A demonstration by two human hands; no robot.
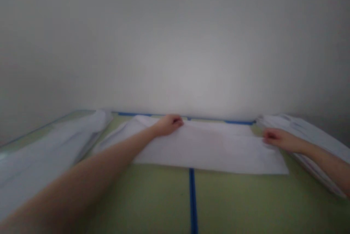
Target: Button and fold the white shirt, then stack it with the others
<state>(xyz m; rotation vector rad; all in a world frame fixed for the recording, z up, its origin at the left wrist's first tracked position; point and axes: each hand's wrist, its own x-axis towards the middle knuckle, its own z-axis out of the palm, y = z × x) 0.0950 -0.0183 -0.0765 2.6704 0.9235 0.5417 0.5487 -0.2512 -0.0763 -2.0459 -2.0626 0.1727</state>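
A white cloth lies spread across the far part of the green surface, its near edge fairly straight. At its far edge, near the middle, my left hand is closed on the fabric with fingers pinched. My right hand pinches the cloth's edge at the right end. Between the two hands the edge runs nearly straight, and a layer of white fabric shows beyond it. On the left, part of the cloth is wrinkled and partly hidden behind my left forearm. Blur hides the finer details, and I cannot tell what kind of item it is.
White fabric lies along the left side. A pile of white fabric is on the right, partly behind my right arm. The green surface has a blue strip down its middle. A pale wall rises behind.
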